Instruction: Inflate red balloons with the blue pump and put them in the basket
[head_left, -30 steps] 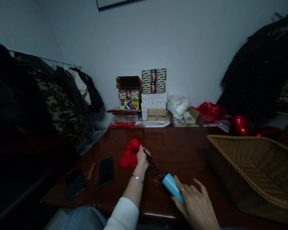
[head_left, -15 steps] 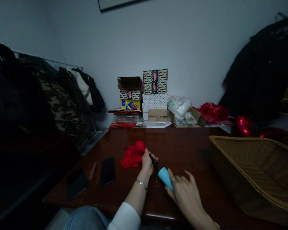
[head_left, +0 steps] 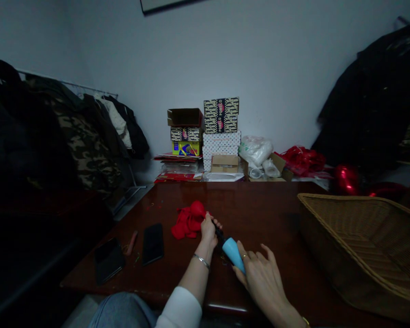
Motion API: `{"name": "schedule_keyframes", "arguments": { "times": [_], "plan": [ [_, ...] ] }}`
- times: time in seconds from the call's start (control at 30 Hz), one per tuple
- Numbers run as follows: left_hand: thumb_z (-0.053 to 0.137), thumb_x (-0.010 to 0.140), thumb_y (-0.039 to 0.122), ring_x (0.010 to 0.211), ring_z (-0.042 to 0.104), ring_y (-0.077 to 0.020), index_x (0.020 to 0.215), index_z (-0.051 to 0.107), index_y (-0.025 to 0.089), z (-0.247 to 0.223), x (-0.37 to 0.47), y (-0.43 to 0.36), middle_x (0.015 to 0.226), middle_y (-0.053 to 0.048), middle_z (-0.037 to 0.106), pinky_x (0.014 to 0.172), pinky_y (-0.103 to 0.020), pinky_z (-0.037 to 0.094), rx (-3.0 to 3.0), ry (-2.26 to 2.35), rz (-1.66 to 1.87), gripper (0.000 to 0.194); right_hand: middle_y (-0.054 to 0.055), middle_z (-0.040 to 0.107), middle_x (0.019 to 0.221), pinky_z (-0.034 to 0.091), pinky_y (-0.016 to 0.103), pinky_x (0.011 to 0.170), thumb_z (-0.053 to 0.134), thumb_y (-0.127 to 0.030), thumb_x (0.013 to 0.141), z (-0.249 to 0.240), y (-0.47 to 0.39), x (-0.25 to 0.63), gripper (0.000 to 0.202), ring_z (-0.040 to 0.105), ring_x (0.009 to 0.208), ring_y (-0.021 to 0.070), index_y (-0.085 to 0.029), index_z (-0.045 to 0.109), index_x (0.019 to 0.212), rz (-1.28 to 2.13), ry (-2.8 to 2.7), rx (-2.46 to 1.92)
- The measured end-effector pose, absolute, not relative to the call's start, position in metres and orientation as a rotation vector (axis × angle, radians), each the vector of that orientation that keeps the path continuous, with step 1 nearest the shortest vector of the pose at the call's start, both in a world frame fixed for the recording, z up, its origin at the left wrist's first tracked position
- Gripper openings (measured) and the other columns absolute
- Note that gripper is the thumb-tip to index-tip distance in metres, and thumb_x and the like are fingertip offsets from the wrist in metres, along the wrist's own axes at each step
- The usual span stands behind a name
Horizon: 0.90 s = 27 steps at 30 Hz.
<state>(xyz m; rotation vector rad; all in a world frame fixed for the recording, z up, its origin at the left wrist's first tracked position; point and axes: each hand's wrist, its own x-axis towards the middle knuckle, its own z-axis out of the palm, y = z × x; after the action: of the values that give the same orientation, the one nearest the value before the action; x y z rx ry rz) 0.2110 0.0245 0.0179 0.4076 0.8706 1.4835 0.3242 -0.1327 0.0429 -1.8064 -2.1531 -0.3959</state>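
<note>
White sleeve (head_left: 179, 310), silver bracelet (head_left: 200, 260), ring (head_left: 244, 256)

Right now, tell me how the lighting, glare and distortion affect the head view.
Head view: dim overall, the left side nearly black around the hanging coats; a faint sheen lies on the dark table; wide-angle bending curves the wicker basket and the edges; the left hand, the red balloon and the blue pump under the right hand stay legible.

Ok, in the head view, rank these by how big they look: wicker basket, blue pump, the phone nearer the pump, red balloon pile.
1. Wicker basket, by far the largest, though it sits close to the camera.
2. Red balloon pile and phone: they look about alike, too close to rank.
3. Blue pump: smallest as seen, partly hidden by the right hand.
</note>
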Motion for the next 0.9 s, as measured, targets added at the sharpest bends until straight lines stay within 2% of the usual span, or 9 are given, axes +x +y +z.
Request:
{"name": "schedule_keyframes", "arguments": {
  "times": [0.4,0.63,0.9],
  "plan": [
    [0.051,0.081,0.047,0.036,0.037,-0.0071,0.063,0.039,0.019,0.034,0.198,0.036,0.045,0.006,0.037,0.039,-0.020,0.032,0.409,0.888,1.511,0.037,0.004,0.066,0.079,0.023,0.046,0.096,0.052,-0.034,0.082,0.024,-0.164,0.358,0.049,0.059,0.073,0.0189,-0.016,0.043,0.127,-0.479,-2.131,-1.644],
    [0.055,0.078,0.050,0.039,0.041,-0.0080,0.064,0.040,0.019,0.028,0.204,0.032,0.046,0.006,0.040,0.048,-0.025,0.045,0.433,0.827,1.505,0.037,0.002,0.066,0.077,0.024,0.046,0.095,0.052,-0.031,0.081,0.028,-0.160,0.356,0.043,0.060,0.071,0.0179,-0.020,0.049,0.123,-0.447,-2.115,-1.671],
    [0.055,0.080,0.046,0.041,0.043,-0.0076,0.068,0.043,0.018,0.027,0.211,0.022,0.050,0.005,0.042,0.053,-0.028,0.050,0.383,0.838,1.446,0.033,0.003,0.065,0.075,0.023,0.044,0.095,0.053,-0.031,0.081,0.047,-0.142,0.337,0.047,0.059,0.073,0.0187,-0.019,0.048,0.125,-0.409,-2.170,-1.787]
  ]
}}
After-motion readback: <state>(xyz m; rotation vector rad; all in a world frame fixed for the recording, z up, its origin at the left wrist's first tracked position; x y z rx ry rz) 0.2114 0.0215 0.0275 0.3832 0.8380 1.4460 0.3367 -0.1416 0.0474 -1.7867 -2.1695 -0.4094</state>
